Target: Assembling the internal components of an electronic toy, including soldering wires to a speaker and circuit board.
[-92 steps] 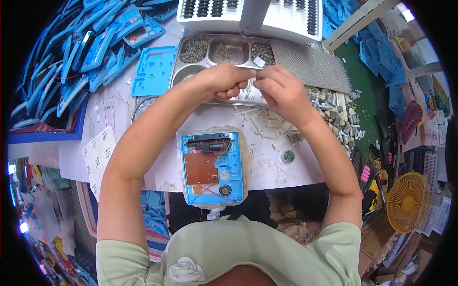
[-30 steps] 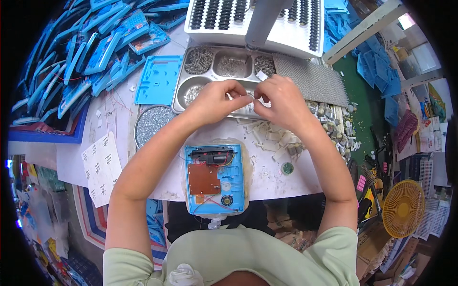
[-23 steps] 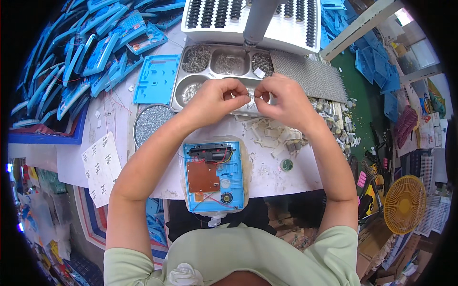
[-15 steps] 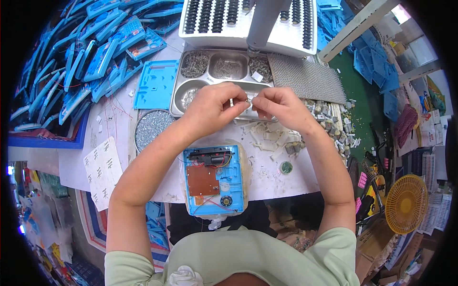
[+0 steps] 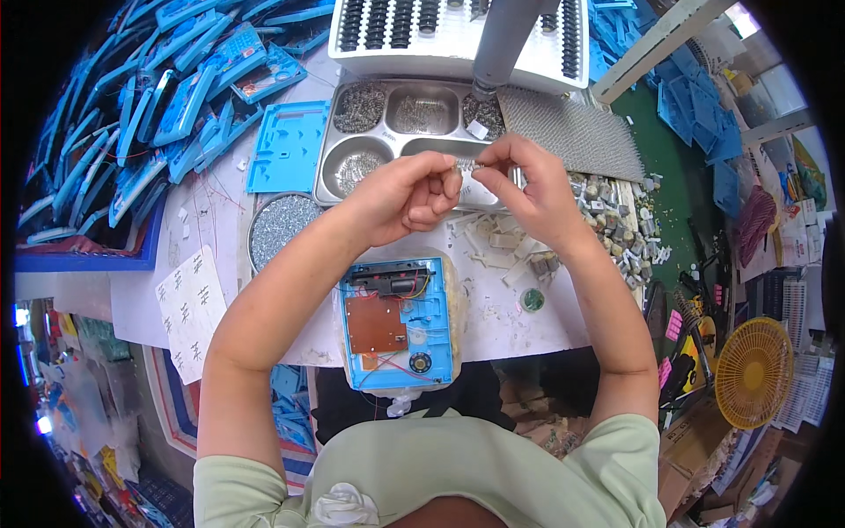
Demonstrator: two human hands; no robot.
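Over the front part of the metal compartment tray [image 5: 393,141], my left hand [image 5: 412,198] and my right hand [image 5: 532,187] face each other with their fingertips pinched. A tiny metal piece [image 5: 467,165], spring-like but too small to make out surely, sits between the two pinches. The left hand's other fingers are curled in. Small metal parts lie in the tray's compartments. Below my hands, an open blue plastic casing [image 5: 424,341] rests on a padded support, with a brown circuit board [image 5: 375,325], a black battery holder, thin wires and a round speaker [image 5: 421,363] inside.
Blue casings [image 5: 189,106] are heaped at the left; one blue back cover [image 5: 286,148] lies beside the tray. A round dish of screws [image 5: 280,231] stands left. Small motors [image 5: 616,231] and white plastic bits [image 5: 503,239] lie right. A white rack [image 5: 458,57] and grey post [image 5: 506,44] stand behind.
My hands have drawn slightly apart, the right one lifting and turning, and the left fingers have curled in. The camera view has shifted a little; the blue casing stays on its support.
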